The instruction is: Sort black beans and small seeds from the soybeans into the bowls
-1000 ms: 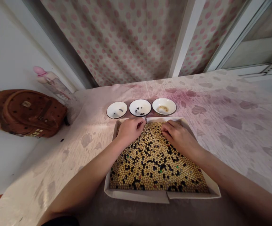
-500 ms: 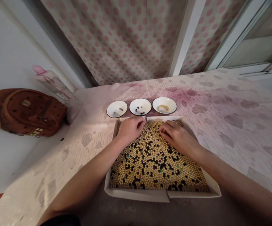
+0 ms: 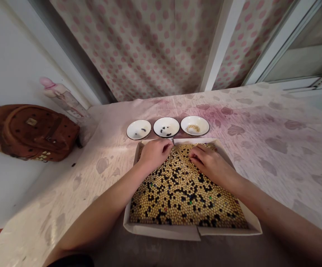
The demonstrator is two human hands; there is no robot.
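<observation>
A shallow white box holds a layer of small round beads, mostly tan with many black ones and a few green and red. My left hand rests at the box's far left, fingers curled closed; whatever they pinch is hidden. Over the far right of the beads, my right hand is curled with its fingertips bent down to the beads, and I cannot make out anything in them. Behind the box stand three white bowls: the left bowl and middle bowl contain a few dark beads, the right bowl tan ones.
A patterned cloth covers the table. To the left are a brown backpack and a clear bottle with a pink top. A small dark piece lies near the backpack. A dotted curtain hangs behind the table.
Both hands keep nearly the same place and curled pose. The whole view has shifted very slightly; the bowls and beads look the same.
</observation>
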